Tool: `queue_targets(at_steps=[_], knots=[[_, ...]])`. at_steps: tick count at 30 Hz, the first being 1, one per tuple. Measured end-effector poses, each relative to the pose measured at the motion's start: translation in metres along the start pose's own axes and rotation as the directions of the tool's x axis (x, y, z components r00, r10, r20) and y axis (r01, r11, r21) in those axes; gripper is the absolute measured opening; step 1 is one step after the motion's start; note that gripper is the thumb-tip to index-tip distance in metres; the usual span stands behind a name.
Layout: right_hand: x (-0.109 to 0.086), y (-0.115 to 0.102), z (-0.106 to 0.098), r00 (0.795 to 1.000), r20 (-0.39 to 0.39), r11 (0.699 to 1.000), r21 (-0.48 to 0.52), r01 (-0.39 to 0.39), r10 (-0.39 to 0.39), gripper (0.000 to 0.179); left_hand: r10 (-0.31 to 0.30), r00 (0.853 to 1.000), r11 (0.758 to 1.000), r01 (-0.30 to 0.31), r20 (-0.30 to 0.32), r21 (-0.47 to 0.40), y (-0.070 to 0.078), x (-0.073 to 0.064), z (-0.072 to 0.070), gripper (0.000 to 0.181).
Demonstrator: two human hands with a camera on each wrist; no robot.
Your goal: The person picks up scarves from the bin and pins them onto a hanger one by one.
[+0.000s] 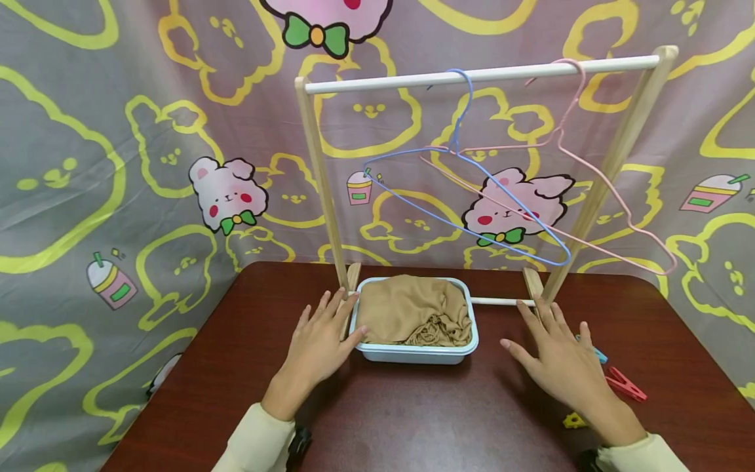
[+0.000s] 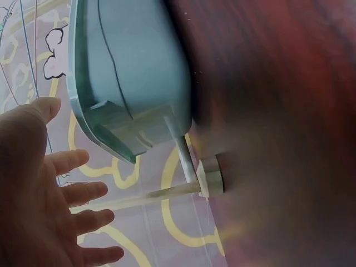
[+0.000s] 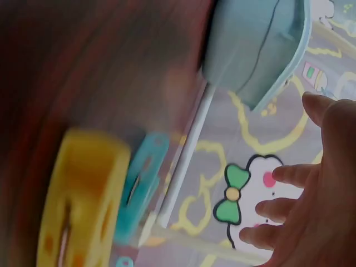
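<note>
A light-blue plastic tub [image 1: 413, 354] stands on the table, with a bunched brown cloth [image 1: 407, 308] inside it. My left hand [image 1: 321, 344] is just left of the tub, fingers spread and nothing in its grasp. In the left wrist view a gap shows between that thumb and the tub's rim. My right hand [image 1: 560, 360] hovers to the tub's right, its fingers also spread and holding nothing. Beside and partly beneath it lie a blue clothespin [image 1: 599, 354], a red clothespin [image 1: 626, 384] and a yellow clothespin [image 3: 83, 200].
Behind the tub rises a wooden rack with a white top bar [image 1: 389, 82]. A blue hanger [image 1: 513, 187] and a pink hanger [image 1: 613, 187] hang from it. A lower white bar [image 1: 501, 301] runs near the dark red-brown table [image 1: 413, 419]. A patterned curtain [image 1: 194, 131] surrounds the table.
</note>
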State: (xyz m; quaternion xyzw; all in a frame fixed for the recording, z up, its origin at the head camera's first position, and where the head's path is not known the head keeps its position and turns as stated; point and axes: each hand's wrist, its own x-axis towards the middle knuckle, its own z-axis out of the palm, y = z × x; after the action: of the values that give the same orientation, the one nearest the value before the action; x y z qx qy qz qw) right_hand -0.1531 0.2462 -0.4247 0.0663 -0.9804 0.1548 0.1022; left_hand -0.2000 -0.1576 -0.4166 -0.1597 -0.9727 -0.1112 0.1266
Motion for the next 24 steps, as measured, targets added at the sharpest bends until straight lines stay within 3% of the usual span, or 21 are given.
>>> queue_targets(at_steps=[8,15,24], knots=[[0.003,-0.019,0.011,0.999,-0.015,0.998,0.043,0.043,-0.043,0.081,0.076,0.995,0.997,-0.078,-0.066,-0.025,0.001,0.011,0.0,0.06],[0.007,-0.031,0.016,0.998,0.02,0.978,0.201,0.06,-0.065,0.079,0.134,0.984,0.988,-0.142,-0.114,-0.061,-0.002,0.022,0.004,0.054],[0.012,-0.042,0.027,0.996,0.062,0.946,0.32,0.047,-0.071,0.082,0.143,0.982,0.98,-0.158,-0.12,-0.123,-0.006,0.04,0.006,0.051]])
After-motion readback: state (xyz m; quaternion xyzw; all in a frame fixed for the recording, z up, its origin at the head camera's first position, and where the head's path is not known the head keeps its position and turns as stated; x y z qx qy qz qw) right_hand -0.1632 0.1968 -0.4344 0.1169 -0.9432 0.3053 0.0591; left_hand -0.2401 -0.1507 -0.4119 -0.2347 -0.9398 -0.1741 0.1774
